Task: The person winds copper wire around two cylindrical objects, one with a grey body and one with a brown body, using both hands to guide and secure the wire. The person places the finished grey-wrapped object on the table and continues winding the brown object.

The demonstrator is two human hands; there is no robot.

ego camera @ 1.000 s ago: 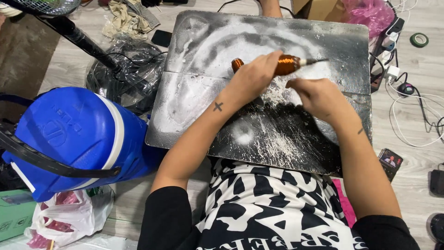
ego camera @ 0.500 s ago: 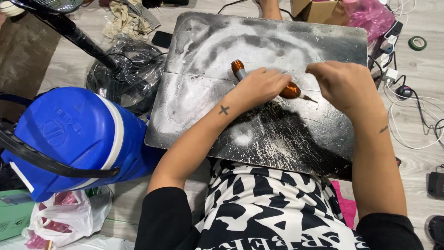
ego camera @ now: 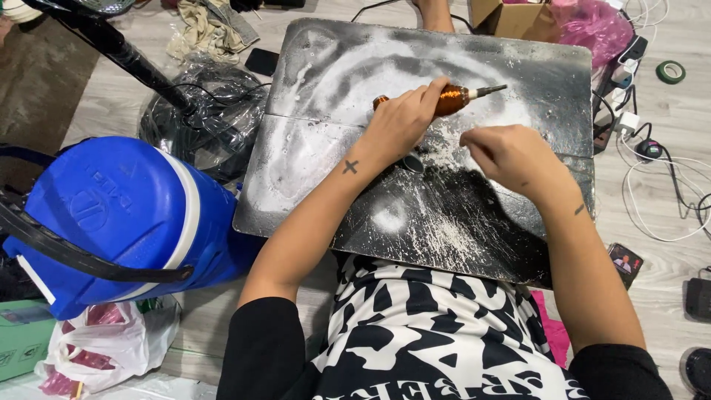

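My left hand is closed around an orange rotary hand tool whose metal tip points right, above a dark board dusted with white powder. A small round grey piece lies on the board just below that hand. To the right, my right hand rests knuckles-up on the board with its fingers curled; whether it pinches something small I cannot tell.
A blue and white cooler jug stands at the left. A fan base wrapped in plastic, a phone, a cardboard box, a tape roll and white cables with a power strip ring the board. Plastic bags lie lower left.
My left hand has lifted the tool up and away from the board's middle, tip now pointing right. My right hand has dropped down and back toward me.
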